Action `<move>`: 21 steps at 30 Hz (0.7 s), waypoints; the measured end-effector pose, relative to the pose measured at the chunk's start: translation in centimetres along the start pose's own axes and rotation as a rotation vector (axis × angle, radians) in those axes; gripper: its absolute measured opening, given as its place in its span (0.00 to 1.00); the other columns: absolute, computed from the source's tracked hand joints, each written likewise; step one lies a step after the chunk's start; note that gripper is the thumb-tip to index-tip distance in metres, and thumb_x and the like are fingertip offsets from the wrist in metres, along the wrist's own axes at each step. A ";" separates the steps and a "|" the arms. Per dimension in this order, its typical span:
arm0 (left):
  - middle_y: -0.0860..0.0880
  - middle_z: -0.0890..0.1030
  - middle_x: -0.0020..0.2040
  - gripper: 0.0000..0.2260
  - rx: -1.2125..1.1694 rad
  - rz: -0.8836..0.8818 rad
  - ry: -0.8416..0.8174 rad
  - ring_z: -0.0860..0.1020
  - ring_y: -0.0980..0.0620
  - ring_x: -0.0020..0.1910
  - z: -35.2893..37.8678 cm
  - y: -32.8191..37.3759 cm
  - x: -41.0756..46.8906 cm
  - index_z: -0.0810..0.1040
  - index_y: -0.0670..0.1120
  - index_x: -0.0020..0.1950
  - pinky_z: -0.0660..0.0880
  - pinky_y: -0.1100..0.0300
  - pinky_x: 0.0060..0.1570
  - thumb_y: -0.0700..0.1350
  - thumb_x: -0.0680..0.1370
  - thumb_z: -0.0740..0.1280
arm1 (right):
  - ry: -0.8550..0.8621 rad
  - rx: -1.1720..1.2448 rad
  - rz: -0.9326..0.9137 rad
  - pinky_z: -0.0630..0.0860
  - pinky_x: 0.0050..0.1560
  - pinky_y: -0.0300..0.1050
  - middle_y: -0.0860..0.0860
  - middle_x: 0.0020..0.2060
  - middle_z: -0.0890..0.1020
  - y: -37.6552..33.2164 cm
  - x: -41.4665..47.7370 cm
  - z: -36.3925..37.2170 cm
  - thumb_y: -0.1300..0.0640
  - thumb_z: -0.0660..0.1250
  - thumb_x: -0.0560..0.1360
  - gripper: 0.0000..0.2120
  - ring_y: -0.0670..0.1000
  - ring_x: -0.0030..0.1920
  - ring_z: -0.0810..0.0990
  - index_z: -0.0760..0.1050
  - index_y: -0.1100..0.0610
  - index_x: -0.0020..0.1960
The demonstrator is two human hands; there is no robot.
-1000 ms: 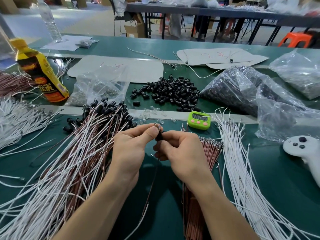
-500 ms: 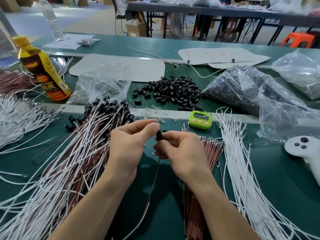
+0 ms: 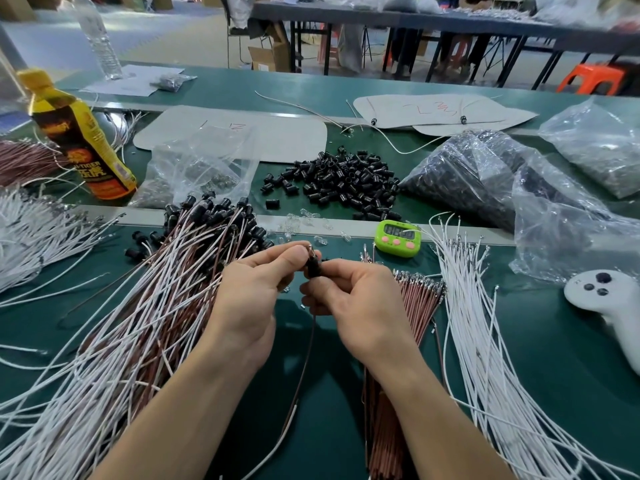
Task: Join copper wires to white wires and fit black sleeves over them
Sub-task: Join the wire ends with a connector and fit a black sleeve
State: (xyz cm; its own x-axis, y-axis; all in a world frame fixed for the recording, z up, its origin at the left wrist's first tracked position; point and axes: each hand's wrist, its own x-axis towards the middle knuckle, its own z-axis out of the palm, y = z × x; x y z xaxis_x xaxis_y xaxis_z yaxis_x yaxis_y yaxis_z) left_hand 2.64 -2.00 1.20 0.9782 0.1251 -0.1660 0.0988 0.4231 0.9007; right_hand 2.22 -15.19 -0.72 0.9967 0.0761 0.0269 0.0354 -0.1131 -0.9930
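A green table (image 3: 571,393) fills the view. On its left lies a wide bundle (image 3: 138,323) of joined wires tipped with black sleeves. White wires (image 3: 485,341) fan out on the right, beside clear bags (image 3: 485,178) of parts. Copper wires (image 3: 415,299) lie under the right wrist. A pile (image 3: 346,178) of loose sleeves sits beyond the hands, with a yellow bottle (image 3: 79,140) at far left. Over the table's middle, the left hand (image 3: 249,299) pinches the top of one sleeve (image 3: 314,268) between thumb and forefinger, and the right hand (image 3: 356,306) curls its fingers round it from below. A wire (image 3: 304,375) hangs from the sleeve. A green timer (image 3: 397,238) stands just behind.
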 end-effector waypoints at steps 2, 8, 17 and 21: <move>0.47 0.87 0.40 0.04 0.004 -0.005 0.008 0.83 0.55 0.42 0.1 0.0 0.0 0.89 0.47 0.37 0.74 0.64 0.47 0.43 0.66 0.73 | -0.002 0.001 -0.009 0.83 0.42 0.40 0.50 0.37 0.88 -0.1 -0.1 0.0 0.64 0.71 0.77 0.12 0.50 0.39 0.88 0.85 0.48 0.46; 0.45 0.87 0.42 0.08 0.006 -0.003 -0.023 0.83 0.54 0.43 -0.1 -0.2 0.0 0.88 0.45 0.40 0.77 0.67 0.42 0.45 0.63 0.75 | 0.003 -0.032 -0.016 0.86 0.46 0.48 0.49 0.38 0.88 -0.1 -0.2 -0.1 0.64 0.70 0.78 0.13 0.50 0.39 0.88 0.85 0.46 0.47; 0.45 0.87 0.41 0.07 0.060 0.016 -0.032 0.84 0.54 0.42 -0.1 -0.4 0.0 0.88 0.47 0.38 0.79 0.62 0.47 0.45 0.62 0.76 | -0.038 -0.089 -0.011 0.85 0.51 0.50 0.46 0.40 0.88 -0.3 -0.4 -0.1 0.62 0.71 0.78 0.12 0.47 0.42 0.88 0.85 0.45 0.48; 0.44 0.87 0.40 0.03 0.119 0.074 0.068 0.84 0.54 0.41 -0.3 -0.4 0.4 0.88 0.46 0.38 0.78 0.67 0.45 0.40 0.66 0.78 | 0.101 -0.199 -0.049 0.81 0.46 0.35 0.39 0.40 0.88 -1.1 0.2 -1.4 0.55 0.73 0.75 0.06 0.39 0.42 0.86 0.86 0.47 0.50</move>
State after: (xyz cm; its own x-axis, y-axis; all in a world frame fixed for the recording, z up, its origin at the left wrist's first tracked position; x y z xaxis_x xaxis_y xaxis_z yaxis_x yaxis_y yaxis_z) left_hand 2.93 -1.88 0.68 0.9692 0.2142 -0.1211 0.0524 0.3015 0.9520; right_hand 2.50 -16.46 0.50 0.9954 -0.0121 0.0954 0.0872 -0.3054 -0.9482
